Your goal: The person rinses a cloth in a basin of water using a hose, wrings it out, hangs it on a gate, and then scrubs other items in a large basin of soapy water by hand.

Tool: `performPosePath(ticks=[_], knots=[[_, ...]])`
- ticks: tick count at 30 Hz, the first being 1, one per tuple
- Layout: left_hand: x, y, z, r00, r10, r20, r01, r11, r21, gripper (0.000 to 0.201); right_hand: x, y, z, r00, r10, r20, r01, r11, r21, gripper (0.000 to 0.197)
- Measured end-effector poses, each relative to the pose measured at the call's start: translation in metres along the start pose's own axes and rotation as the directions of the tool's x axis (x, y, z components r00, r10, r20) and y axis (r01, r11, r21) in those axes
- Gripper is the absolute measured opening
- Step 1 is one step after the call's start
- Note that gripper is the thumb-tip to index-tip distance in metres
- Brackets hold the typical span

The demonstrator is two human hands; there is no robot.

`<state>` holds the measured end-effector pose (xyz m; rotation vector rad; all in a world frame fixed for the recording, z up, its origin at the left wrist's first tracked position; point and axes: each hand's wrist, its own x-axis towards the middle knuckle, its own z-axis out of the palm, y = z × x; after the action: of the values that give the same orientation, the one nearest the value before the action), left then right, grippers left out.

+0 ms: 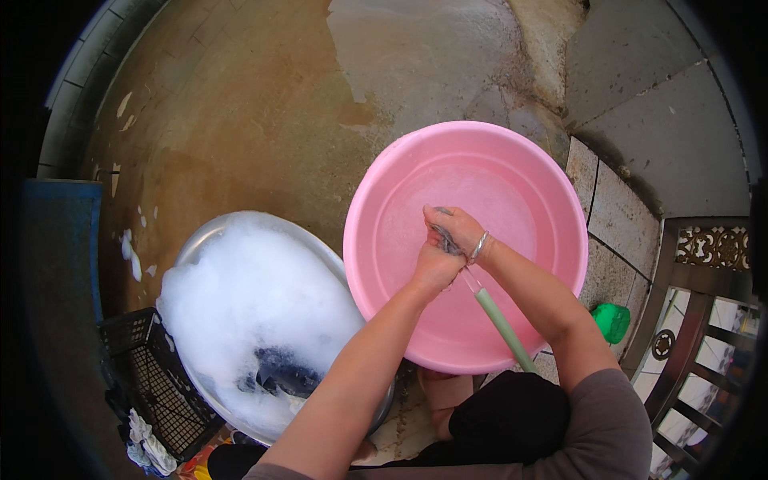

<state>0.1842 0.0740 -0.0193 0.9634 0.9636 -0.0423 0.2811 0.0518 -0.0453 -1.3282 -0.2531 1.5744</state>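
Note:
Both my hands are closed over a large round pink basin, close together near its middle. Between them is a small crumpled dark grey cloth, mostly hidden by the fingers. My left hand grips its near end. My right hand, with a silver bracelet at the wrist, is wrapped round the far end. A pale green hose reaches over the basin's near rim. Its tip ends just below my hands, where a clear stream of water shows. How much water the basin holds, I cannot tell.
Left of the basin stands a metal tub heaped with white foam, dark fabric showing through. A black plastic crate sits beside it. Right lies a green plastic container, near a dark slatted frame. Wet concrete extends beyond.

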Motion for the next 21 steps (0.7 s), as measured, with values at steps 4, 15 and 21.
performPosePath(ticks=[4,15,21], knots=[[0.024,-0.040,-0.009,0.974,0.212,-0.083,-0.188,0.953,0.237,0.023,-0.001,-0.001,0.017,0.995,-0.028,-0.095,0.022,0.998,-0.057,0.032],[0.023,-0.020,-0.041,0.982,0.187,0.031,-0.183,0.978,-0.095,0.043,0.002,0.020,-0.013,0.973,-0.113,-0.202,0.015,0.901,-0.434,0.028],[0.035,-0.029,-0.039,0.999,0.035,-0.024,-0.040,0.590,-0.807,0.026,-0.001,0.011,0.034,0.916,-0.247,-0.316,0.134,0.931,-0.339,0.029]])
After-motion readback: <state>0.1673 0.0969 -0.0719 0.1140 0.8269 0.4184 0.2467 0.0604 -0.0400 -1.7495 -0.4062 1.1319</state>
